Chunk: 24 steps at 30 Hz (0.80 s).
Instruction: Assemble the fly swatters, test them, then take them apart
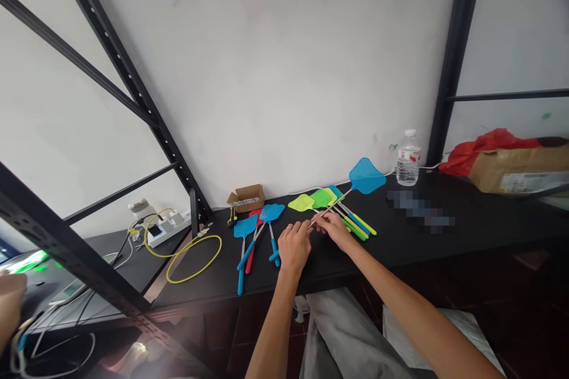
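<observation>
Far left, another person's hand (9, 302) is showing at the frame edge, near some cables. A white power strip (166, 226) is sitting on the lower shelf, and a yellow cable loop (193, 257) is lying on the black tabletop (466, 231) to its right. A small open cardboard box (247, 196) is standing against the wall. Just right of it, blue and red fly swatters (255, 237) are lying fanned out, handles pointing near.

The left hand (294, 247) is curling beside them, fingertips pinching the thin metal rod of the blue swatter (366, 176). The right hand (334, 228) is closing on the same rod just to the right, the two hands almost touching. That swatter's head is sticking up and right, raised off the tabletop, over a pile of yellow-green swatters (320, 199) lying flat behind the hands.

Further right, a water bottle (408, 160) is standing upright by the wall. Far right, a red bag (478, 148) and a brown package (518, 172) are resting on the tabletop.
</observation>
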### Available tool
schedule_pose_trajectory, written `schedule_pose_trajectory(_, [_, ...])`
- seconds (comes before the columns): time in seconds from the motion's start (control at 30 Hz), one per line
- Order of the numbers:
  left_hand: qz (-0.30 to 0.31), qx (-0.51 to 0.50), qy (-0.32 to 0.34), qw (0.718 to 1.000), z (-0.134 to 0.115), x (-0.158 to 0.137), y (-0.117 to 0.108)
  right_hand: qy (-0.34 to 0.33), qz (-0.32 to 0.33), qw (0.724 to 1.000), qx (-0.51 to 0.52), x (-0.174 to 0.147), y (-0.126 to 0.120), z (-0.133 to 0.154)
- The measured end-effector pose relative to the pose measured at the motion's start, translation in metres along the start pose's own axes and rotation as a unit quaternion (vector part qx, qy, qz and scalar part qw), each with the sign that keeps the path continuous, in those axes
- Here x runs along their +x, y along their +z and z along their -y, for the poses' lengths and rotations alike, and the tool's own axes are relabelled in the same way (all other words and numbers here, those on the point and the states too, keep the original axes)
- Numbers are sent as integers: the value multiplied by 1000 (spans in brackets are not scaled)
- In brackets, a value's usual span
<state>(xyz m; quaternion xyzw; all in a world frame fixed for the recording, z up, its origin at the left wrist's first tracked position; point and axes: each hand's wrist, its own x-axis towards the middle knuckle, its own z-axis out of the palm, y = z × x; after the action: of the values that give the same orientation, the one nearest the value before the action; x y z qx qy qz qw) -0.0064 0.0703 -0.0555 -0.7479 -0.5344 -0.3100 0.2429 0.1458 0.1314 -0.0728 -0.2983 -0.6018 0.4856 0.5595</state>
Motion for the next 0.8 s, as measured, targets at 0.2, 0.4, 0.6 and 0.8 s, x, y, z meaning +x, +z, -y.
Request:
schedule_pose_trajectory(0.2, [-22,31,-63,997,4,-1,2,-5,-66,997,41,2,-3,2])
schedule_pose_trajectory(0.4, [-38,39,-109,993,4,-1,1,-11,-109,991,71,3,-5,3])
schedule_pose_trajectory(0.6, [-48,20,-145,988,6,-2,0,-20,-174,979,102,5,-11,4])
schedule_pose_trajectory(0.8, [-64,-8,-113,991,8,-2,-3,-20,-167,979,112,3,-13,6])
